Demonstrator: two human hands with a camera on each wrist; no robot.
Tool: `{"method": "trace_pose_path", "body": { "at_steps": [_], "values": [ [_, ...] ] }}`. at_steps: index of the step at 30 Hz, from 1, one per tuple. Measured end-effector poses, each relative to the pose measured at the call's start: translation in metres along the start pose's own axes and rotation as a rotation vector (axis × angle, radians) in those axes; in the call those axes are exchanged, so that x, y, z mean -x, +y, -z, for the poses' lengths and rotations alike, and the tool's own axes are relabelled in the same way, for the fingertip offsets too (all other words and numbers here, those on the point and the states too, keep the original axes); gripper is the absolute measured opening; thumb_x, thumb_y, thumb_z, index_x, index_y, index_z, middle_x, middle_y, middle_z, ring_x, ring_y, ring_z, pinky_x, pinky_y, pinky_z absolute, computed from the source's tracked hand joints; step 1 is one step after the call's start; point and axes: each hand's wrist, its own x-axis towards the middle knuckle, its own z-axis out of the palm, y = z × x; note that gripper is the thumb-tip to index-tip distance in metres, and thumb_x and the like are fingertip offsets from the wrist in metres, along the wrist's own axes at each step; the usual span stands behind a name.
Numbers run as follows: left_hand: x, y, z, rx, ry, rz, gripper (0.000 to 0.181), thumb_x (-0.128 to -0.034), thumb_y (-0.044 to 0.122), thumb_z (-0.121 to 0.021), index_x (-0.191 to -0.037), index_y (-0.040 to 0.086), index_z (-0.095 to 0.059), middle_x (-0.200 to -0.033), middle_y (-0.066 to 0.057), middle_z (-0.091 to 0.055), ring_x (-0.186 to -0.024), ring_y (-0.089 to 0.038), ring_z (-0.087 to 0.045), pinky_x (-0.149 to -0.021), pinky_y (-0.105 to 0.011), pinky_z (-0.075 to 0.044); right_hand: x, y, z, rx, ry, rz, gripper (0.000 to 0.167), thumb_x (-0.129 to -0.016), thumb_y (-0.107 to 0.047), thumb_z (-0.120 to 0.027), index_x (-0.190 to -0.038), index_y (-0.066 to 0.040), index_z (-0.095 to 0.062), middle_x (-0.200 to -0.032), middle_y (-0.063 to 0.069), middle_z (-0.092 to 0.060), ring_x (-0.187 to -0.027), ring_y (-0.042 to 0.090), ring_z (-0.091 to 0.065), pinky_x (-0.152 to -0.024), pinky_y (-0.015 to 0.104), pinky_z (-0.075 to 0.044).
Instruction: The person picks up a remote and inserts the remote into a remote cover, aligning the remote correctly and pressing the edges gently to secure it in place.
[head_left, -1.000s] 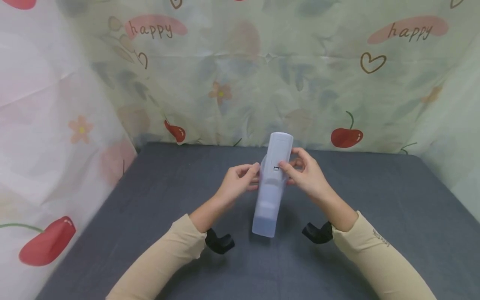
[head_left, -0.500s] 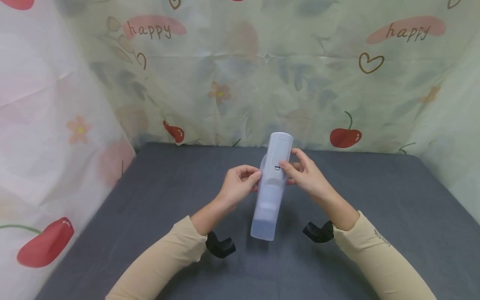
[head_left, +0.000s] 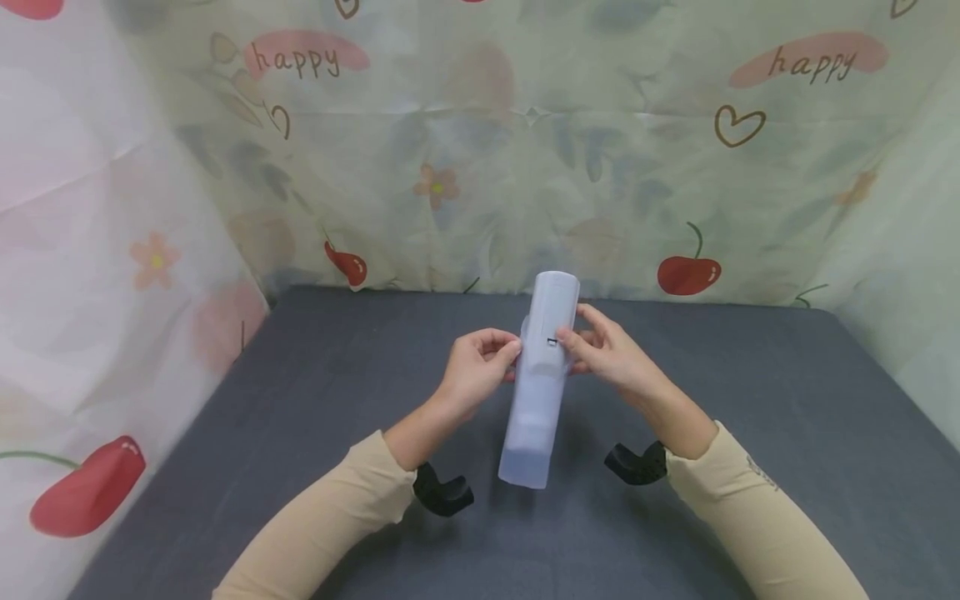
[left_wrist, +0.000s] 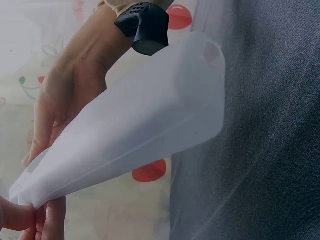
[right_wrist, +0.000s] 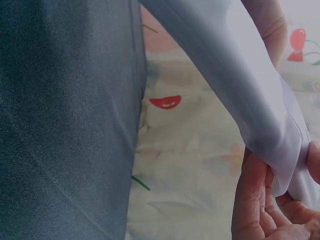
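A long, white plastic device [head_left: 537, 400] hangs tilted above the table, with a small dark slot on its upper part and a slightly see-through lower end. Its exact kind cannot be told. On the upper part's right side, my right hand [head_left: 618, 357] holds it, thumb on the front beside the slot and fingers behind. My left hand [head_left: 472, 371] pinches the device's left edge between thumb and fingertips. In the left wrist view, the broad lower end of the device [left_wrist: 150, 105] points toward the camera. A thin flap-like edge of the device [right_wrist: 287, 165] shows by the right fingers.
A dark grey cloth covers the table [head_left: 337, 350]. Behind it hangs a printed curtain [head_left: 480, 167] with cherries and the word "happy", and another sheet [head_left: 90, 208] stands at the left. Black wrist mounts [head_left: 444, 492] sit below both wrists.
Over the last second the device has dropped slightly and its lower end has swung a little toward me. My left fingertips have shifted slightly down its edge. The right hand stays on it.
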Motion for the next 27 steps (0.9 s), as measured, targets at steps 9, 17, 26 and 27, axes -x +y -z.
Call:
{"method": "trace_pose_path", "body": {
  "at_steps": [9, 17, 26, 27],
  "values": [
    [-0.002, -0.001, 0.002, -0.003, 0.016, 0.024, 0.02, -0.0941, 0.011, -0.055, -0.104, -0.004, -0.063, -0.097, -0.017, -0.065, -0.081, -0.012, -0.062, -0.07, -0.029, -0.056, -0.003, 0.0, -0.005, 0.0, -0.01, 0.013, 0.052, -0.097, -0.029, -0.05, -0.138, -0.004, -0.032, -0.12, 0.028, -0.056, -0.091, 0.012, -0.063, -0.08, 0.038, -0.055],
    [-0.001, 0.005, 0.009, -0.037, -0.109, 0.079, 0.04, -0.0967, 0.033, -0.047, -0.119, 0.0, -0.052, -0.116, -0.018, -0.059, -0.098, -0.025, -0.063, -0.08, -0.037, -0.056, -0.006, 0.004, -0.013, 0.023, 0.062, -0.013, 0.05, -0.095, -0.029, -0.054, -0.135, -0.006, -0.038, -0.121, 0.026, -0.058, -0.098, 0.018, -0.061, -0.081, 0.037, -0.054],
    [-0.004, 0.003, 0.012, -0.147, -0.13, -0.038, 0.039, -0.0898, 0.02, -0.063, -0.12, 0.001, -0.049, -0.108, -0.02, -0.067, -0.086, -0.021, -0.065, -0.066, -0.031, -0.055, 0.0, 0.006, -0.017, -0.039, 0.101, -0.03, 0.056, -0.092, -0.03, -0.059, -0.137, -0.008, -0.033, -0.121, 0.025, -0.057, -0.101, 0.02, -0.062, -0.089, 0.043, -0.052],
    [-0.004, 0.003, 0.012, -0.138, -0.123, -0.046, 0.037, -0.09, 0.019, -0.062, -0.12, 0.001, -0.05, -0.107, -0.02, -0.068, -0.085, -0.02, -0.065, -0.066, -0.031, -0.055, 0.001, 0.007, -0.016, -0.047, 0.096, -0.037, 0.057, -0.092, -0.03, -0.059, -0.136, -0.007, -0.032, -0.122, 0.025, -0.057, -0.102, 0.019, -0.062, -0.091, 0.043, -0.051]
  ]
}}
